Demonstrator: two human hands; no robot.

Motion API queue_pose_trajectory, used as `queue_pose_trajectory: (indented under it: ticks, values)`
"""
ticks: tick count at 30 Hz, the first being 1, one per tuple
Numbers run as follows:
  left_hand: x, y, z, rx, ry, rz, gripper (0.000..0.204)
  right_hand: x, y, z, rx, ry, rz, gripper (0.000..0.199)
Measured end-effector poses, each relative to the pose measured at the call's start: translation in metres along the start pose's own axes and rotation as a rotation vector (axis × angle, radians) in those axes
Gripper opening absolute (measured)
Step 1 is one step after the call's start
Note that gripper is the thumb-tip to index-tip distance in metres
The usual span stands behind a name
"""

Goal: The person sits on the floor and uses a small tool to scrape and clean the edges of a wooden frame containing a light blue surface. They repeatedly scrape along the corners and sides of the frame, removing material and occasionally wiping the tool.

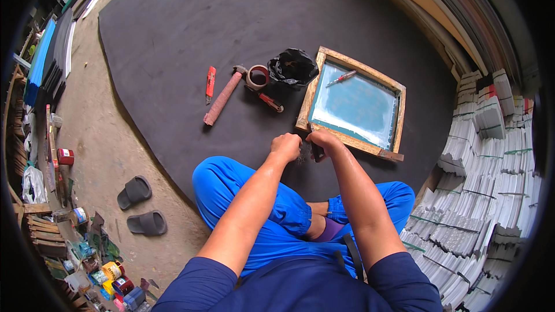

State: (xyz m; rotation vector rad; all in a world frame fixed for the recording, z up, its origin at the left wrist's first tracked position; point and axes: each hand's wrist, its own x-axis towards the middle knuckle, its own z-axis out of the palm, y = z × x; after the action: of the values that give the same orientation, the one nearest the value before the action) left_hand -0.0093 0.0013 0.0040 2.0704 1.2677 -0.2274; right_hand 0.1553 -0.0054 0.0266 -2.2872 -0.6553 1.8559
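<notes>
My left hand (285,148) is closed just in front of a wooden frame's near left corner. Thin, wispy strands show at its fingertips, too fine to name. My right hand (326,141), close beside it, grips a dark hand tool (317,151) that points down; its kind is unclear. The wooden frame (359,67) lies flat, with a blue-green, white-smeared panel (355,107) inside it. A red-handled screwdriver (342,78) rests on that panel. To the left lie a hammer (224,97) with a red-wrapped handle, a red utility knife (210,85) and another red-handled tool (270,102).
A tape roll (257,77) and a black plastic bag (293,67) sit beyond my hands on the dark mat (173,34). Bundled white strips (457,214) are stacked at right. Slippers (147,223) lie left, near shelves of paint cans (113,270).
</notes>
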Motion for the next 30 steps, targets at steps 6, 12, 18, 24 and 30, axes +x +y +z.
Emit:
queue_pose_trajectory:
  ticks: [6, 12, 18, 24, 30]
  values:
    - [0.003, 0.000, 0.002, -0.031, 0.012, 0.013, 0.024, -0.014, -0.016, -0.003, -0.088, 0.030, 0.034, 0.027]
    - [0.010, -0.001, 0.009, -0.020, -0.002, 0.004, 0.025, -0.008, -0.006, 0.003, -0.110, 0.115, -0.048, 0.020]
    - [0.014, 0.001, 0.008, -0.075, 0.013, -0.045, 0.024, 0.015, 0.033, 0.026, -0.159, 0.322, -0.197, 0.028]
    - [0.013, 0.004, 0.000, -0.134, 0.063, -0.146, 0.020, 0.042, 0.065, 0.037, -0.058, 0.380, -0.315, 0.033]
    - [0.008, -0.013, 0.001, -0.095, 0.324, 0.054, 0.016, 0.001, 0.081, 0.052, 0.008, 0.204, -0.421, 0.023]
